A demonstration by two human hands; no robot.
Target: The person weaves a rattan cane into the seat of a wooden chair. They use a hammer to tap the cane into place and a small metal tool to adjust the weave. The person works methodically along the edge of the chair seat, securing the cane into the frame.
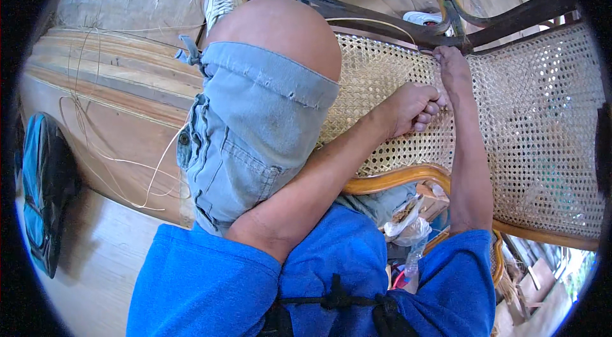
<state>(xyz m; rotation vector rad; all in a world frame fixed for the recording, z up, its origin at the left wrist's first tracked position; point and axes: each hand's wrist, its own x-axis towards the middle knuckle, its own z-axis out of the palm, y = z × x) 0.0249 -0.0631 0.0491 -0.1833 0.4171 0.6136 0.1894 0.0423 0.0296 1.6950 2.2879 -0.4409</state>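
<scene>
With clenched left fingers, and right fingers of indiscernible grip beside the dark frame, avoid over-tension, at risk of tearing cane webbing.

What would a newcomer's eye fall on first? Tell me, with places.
The blue shirt fills the lower middle, a bare knee jutting up above it from light blue trousers. To the right spreads the woven cane mesh, with the curled left hand over it and the right hand farther up, near the dark wooden frame. A blue-and-black bag is far left.
</scene>
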